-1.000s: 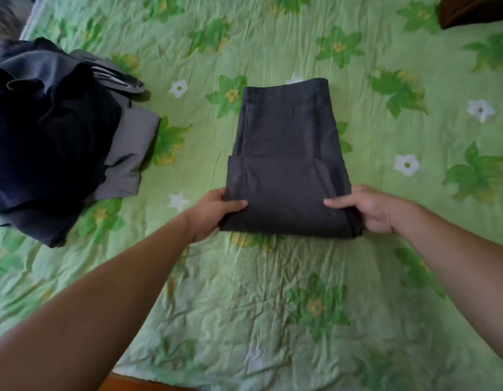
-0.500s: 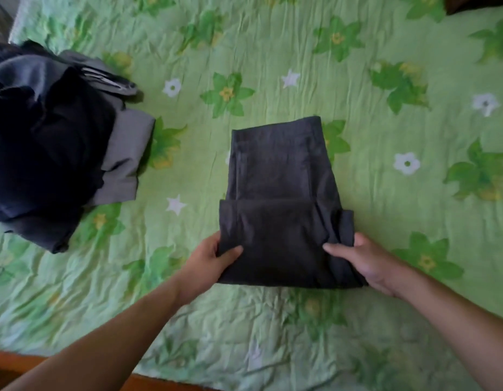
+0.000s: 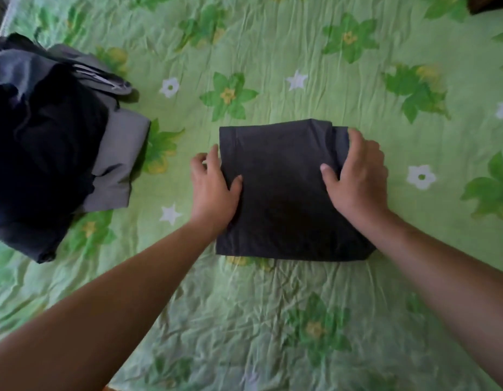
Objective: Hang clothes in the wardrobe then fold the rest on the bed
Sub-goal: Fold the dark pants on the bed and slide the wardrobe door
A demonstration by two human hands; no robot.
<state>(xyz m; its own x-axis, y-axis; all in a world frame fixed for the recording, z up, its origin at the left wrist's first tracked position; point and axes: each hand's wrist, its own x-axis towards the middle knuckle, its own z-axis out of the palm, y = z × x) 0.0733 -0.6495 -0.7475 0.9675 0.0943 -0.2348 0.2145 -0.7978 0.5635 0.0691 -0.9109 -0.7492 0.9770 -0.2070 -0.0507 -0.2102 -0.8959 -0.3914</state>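
Step in hand: folding on the bed; the last fold of this piece looks made, and the two hands seem to square it and press it flat.
Next move: I judge the bundle must be lifted by both side edges together, kept level so the layers do not slide open, and brought to the clothes at the left.
Left hand point(image 3: 213, 190): it grips the left edge of the dark grey folded garment point(image 3: 281, 198). The thumb lies on top of the cloth and the fingers are curled at the side edge, partly closed.
Right hand point(image 3: 357, 179): it holds the right edge of the same piece. The thumb is spread on the top face, and the fingers bend over the upper right corner, where one inner layer shows out a little.
Garment: a compact, almost square bundle of thin woven cloth in the middle of the frame, lying flat between the two hands, with its near edge toward the person.
Under it: the wrinkled light green bed sheet with printed green leaves and white flowers point(image 3: 273, 320), which fills nearly the whole frame.
Left of the frame: a loose pile of dark navy and grey clothes point(image 3: 47, 150), well apart from the bundle, with a light grey folded piece point(image 3: 117, 165) lying partly under its right side.
Wardrobe: not in view.
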